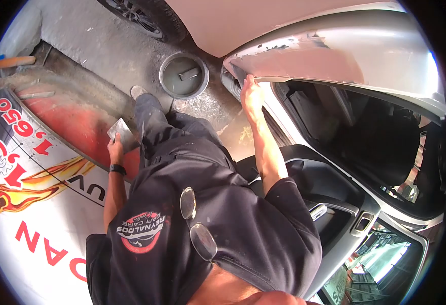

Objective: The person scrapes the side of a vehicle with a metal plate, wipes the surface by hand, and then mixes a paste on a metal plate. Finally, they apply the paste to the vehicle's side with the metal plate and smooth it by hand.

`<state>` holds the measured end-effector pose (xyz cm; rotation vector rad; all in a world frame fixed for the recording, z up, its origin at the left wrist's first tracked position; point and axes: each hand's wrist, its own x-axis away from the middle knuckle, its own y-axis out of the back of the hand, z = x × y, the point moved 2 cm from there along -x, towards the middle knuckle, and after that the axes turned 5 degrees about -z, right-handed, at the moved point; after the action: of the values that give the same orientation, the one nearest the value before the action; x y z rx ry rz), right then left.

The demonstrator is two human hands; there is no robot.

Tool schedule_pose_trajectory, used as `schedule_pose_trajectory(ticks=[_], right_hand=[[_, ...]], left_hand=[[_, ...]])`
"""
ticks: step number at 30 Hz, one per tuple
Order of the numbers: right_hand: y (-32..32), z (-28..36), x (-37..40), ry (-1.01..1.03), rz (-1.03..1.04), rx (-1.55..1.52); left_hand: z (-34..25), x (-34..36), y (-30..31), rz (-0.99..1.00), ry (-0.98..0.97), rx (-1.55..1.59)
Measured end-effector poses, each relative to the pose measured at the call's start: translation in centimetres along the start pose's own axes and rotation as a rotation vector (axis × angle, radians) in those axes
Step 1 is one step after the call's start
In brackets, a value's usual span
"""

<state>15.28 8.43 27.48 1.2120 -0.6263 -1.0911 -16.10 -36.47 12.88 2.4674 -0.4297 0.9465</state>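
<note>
Down at my left side, my left hand (115,148) grips a flat grey rectangular sheet (122,133), held by one edge. What it is made of is hard to tell. My right hand (252,91) reaches forward to the car body panel (304,58), its fingertips bunched against the panel's lower edge beside the open doorway. Whether a small thing is between those fingers is hidden. The panel has dull pinkish patches and dark chipped spots along a curved line. On the floor ahead stands a bucket (163,76) of cloudy water with a grey block (189,74) in it.
An open car door (329,213) with a window is close on my right. The dark car interior (355,132) lies beyond the doorway. A wheel (141,18) is at the top. On my left is a printed banner (55,203) beside a red curved surface (75,124).
</note>
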Motion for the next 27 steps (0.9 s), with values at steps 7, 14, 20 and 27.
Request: schedule_pose_trajectory(ticks=[7,14,20,27], right_hand=[[-0.1,0.6,-0.5,0.021,-0.081,-0.066],[-0.6,0.4,-0.4,-0.028,-0.010,0.055],[-0.9,0.1,-0.4,-0.047,0.038,0.158],[-0.2,-1.9,0.5,0.041,0.091,0.027]], left_hand=[[-2.1,1.0,-0.6,0.011,0.010,-0.025],[-1.6,0.6,-0.2,0.036,-0.010,0.027],[-0.8,0.9,0.3,0.018,0.008,0.037],[0.5,0.8,0.2,0.004,0.000,0.151]])
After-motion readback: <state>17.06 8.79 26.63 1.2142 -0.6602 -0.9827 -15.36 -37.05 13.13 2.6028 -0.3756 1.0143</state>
